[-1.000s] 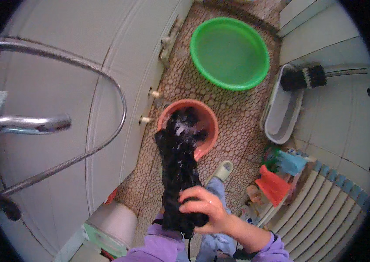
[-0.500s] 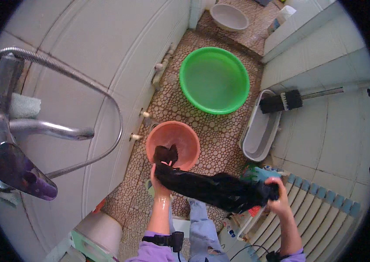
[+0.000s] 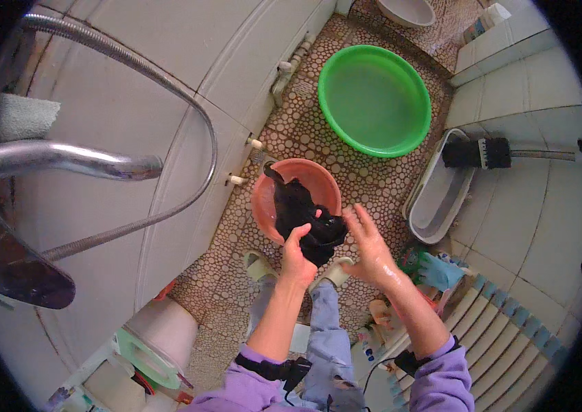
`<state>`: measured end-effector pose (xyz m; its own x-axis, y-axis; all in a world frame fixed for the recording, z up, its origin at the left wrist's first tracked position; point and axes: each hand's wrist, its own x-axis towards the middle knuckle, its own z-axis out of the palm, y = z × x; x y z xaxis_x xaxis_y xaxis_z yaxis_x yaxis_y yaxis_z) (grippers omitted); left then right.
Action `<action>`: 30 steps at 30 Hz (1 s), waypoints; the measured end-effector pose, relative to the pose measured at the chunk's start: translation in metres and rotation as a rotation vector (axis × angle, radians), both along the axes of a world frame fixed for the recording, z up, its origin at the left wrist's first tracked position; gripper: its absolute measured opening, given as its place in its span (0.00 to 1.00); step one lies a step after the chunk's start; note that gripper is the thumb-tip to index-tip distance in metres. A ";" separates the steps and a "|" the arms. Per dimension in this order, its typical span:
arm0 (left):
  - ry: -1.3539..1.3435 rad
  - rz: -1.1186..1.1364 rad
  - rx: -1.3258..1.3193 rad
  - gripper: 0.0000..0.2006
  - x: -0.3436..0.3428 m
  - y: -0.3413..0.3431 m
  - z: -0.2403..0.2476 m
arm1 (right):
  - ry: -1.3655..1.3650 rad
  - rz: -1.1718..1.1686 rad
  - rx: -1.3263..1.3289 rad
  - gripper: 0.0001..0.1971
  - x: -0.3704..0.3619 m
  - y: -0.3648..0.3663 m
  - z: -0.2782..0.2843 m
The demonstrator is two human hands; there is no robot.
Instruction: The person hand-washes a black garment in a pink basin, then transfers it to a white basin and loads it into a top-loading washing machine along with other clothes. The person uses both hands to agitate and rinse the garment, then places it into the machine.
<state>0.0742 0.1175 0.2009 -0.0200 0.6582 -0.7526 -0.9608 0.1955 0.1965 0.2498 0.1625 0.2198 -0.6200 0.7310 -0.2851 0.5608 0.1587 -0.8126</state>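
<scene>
Gripping a bunched, damp-looking black cloth (image 3: 298,213) in the left hand (image 3: 296,264), with thumb on top and one fingertip showing past a fold. To the right of that grip, holding the right hand (image 3: 373,254) empty, with fingers spread, just beside the cloth's right edge; cannot tell from this view whether touching it or slightly apart. Running lengthwise, in the cloth's case, from far left to near right: thin tail ahead of the left hand and a little to its left, thicker folds gathered between both hands. Nearer to the left hand overall, but within easy reach of the right. Directly beyond the left hand and under most of the cloth, set on the pebble-patterned floor (image 3: 380,189): an orange-pink basin (image 3: 322,180). Farther ahead of the right hand: a larger green basin (image 3: 381,152) of cloudy liquid. Off to the right hand's far right: a long pale tub (image 3: 432,213) with a black brush (image 3: 466,154) across it.
</scene>
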 end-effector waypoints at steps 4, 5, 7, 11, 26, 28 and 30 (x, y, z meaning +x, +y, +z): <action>0.029 -0.044 -0.147 0.28 -0.005 -0.007 0.000 | -0.215 0.289 0.383 0.53 -0.057 -0.008 0.038; 0.037 -0.072 -0.004 0.31 -0.009 -0.012 0.002 | -0.345 0.315 0.583 0.46 -0.074 -0.008 0.031; 0.107 -0.124 0.067 0.35 -0.022 -0.018 0.004 | -0.257 0.229 0.476 0.41 -0.091 -0.015 0.020; 0.340 -0.321 0.060 0.36 -0.040 -0.022 0.009 | -0.265 0.053 0.619 0.27 -0.114 -0.030 -0.003; -0.237 -0.051 0.238 0.44 -0.025 -0.118 -0.068 | -0.196 0.086 0.641 0.15 -0.127 -0.043 0.047; -0.109 0.035 0.350 0.44 -0.001 -0.111 -0.084 | -0.186 0.103 0.652 0.18 -0.114 -0.048 0.076; -0.289 0.264 0.521 0.42 0.014 -0.099 -0.091 | -0.224 0.146 0.634 0.23 -0.098 -0.057 0.103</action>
